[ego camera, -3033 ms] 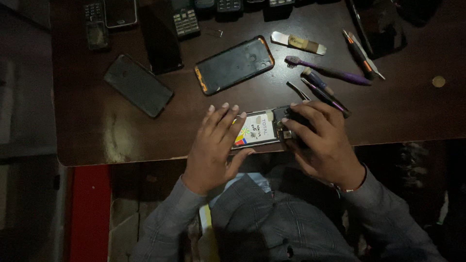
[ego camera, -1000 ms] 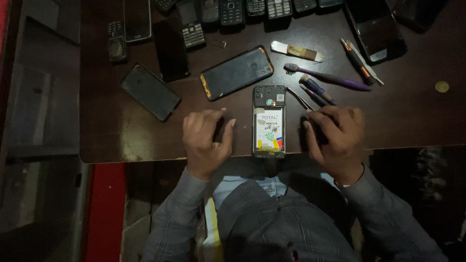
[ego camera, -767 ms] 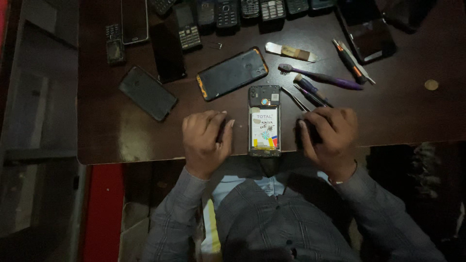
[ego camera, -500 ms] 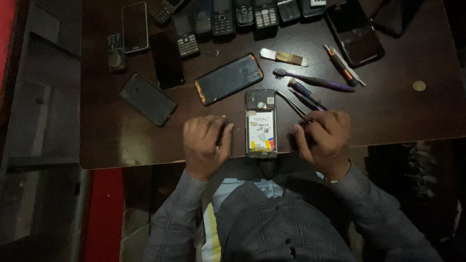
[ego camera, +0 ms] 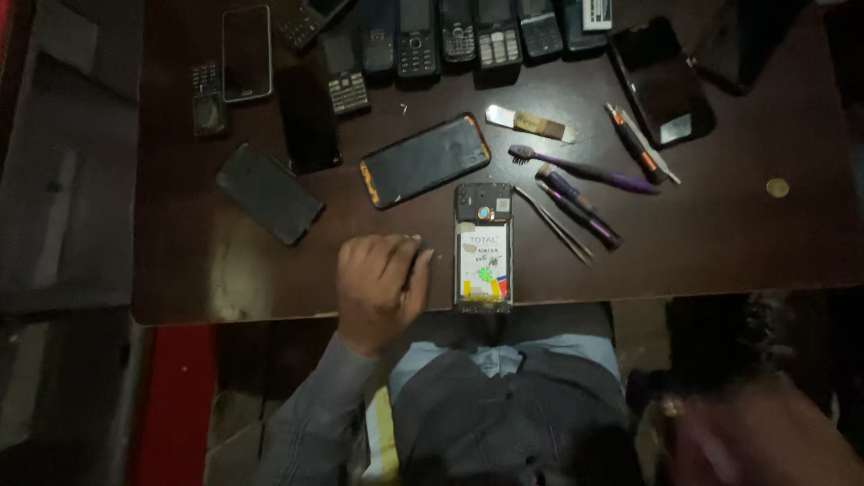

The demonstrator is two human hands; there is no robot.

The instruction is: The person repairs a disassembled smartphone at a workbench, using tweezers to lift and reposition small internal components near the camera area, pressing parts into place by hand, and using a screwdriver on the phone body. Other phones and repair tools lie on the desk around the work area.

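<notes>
Left hand curled, empty, beside opened phone at table edge; right hand blurred, grip unclear. Light, stiff, fragile: best held by edges.

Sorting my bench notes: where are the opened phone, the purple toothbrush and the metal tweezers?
opened black phone with back removed (ego camera: 483, 247), head view, battery label.
purple toothbrush (ego camera: 585, 169), head view, handle.
thin metal tweezers (ego camera: 553, 225), head view, mid-shaft.

The table lies bare along its right side, past a lone coin, and also at the front left, below the dark phone. The opened phone is hemmed in by the left hand close on one side and tweezers on the other, while a row of keypad phones blocks the far edge
</notes>
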